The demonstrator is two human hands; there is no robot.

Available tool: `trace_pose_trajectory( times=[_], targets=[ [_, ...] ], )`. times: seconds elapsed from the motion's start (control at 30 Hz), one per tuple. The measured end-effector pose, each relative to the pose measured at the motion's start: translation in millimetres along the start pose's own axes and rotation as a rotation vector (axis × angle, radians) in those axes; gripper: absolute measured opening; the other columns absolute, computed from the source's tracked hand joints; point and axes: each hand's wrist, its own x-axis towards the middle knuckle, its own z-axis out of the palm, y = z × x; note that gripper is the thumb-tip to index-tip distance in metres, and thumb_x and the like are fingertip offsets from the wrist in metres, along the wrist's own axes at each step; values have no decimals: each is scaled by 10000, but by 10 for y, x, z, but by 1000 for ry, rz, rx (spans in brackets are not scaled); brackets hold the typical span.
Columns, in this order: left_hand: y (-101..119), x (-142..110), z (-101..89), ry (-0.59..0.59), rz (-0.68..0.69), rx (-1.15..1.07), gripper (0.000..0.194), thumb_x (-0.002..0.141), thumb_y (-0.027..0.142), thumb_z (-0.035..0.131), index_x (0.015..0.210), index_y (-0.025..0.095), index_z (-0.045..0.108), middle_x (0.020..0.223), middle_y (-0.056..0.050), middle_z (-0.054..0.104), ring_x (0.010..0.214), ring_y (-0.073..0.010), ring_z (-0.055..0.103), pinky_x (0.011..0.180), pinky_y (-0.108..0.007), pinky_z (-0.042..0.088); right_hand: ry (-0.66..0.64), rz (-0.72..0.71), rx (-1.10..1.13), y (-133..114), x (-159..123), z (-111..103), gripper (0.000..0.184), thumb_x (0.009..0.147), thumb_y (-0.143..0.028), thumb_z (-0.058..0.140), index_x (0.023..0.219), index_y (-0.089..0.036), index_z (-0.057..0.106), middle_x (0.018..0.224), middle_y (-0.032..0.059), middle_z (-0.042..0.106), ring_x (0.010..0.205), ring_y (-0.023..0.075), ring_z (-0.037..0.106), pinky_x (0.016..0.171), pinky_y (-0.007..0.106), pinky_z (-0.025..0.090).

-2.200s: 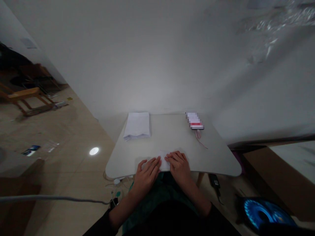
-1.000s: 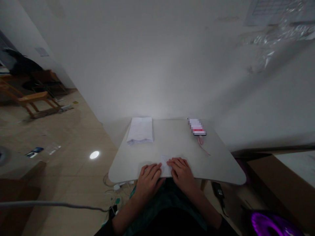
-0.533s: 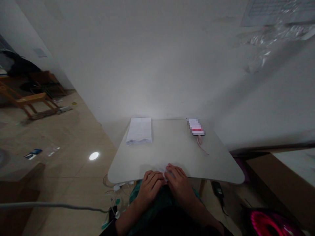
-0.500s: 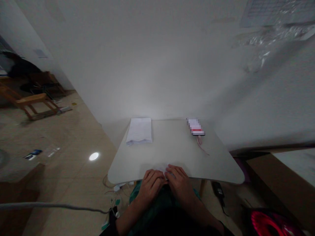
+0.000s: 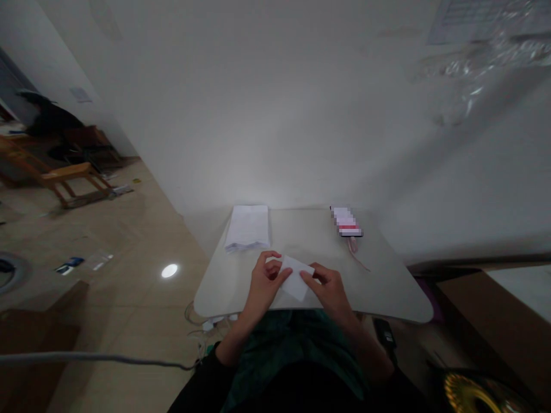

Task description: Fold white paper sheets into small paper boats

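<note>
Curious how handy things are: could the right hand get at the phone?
Probably yes: only a pink strap lies between the right hand and the phone, though that hand is holding the paper.

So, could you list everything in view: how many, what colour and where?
small paper: one, white, between both hands
paper stack: one, white, table's far left
phone: one, pale blurred screen, table's far right
strap: one, pink, phone's near end
table: one, white, against the wall
wall: whitish, ahead
clear tape: count unclear, wall's upper right
chairs: at least two, brown, far left
person: one, dark clothing, far left
cable: one thick grey, lower left
box: one, brown, right
ring-shaped glow: one, yellow, lower right
floor bits: several, too small to tell, left
left hand: one, bare, pinching paper
right hand: one, bare, pinching paper
</note>
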Motion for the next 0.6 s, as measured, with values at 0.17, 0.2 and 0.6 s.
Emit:
trace_pose_trajectory(
  times=[0.17,0.2,0.6],
  targets=[
    [-26,139,-37,-10,46,195,303,753,372,747,866,200,524,724,24,645,656,-125,627,593,-221,458,41,-82,-116,198,190,-114,232,826,-374,678,685,-196,726,727,39,691,716,179,615,672,305,483],
    [-42,158,-50,-4,58,249,277,755,369,743,851,197,549,725,26,639,648,-122,617,581,-218,443,45,-109,-151,237,214,-124,228,823,-370,683,675,-204,735,743,45,698,744,188,617,702,321,487],
    [-339,182,-176,-102,171,766,108,903,271,556,885,195,630,764,-2,645,722,-160,600,696,-277,471,121,-70,-630,500,229,-26,165,757,-290,760,615,-213,730,828,81,669,879,252,561,872,416,423]
  ],
)
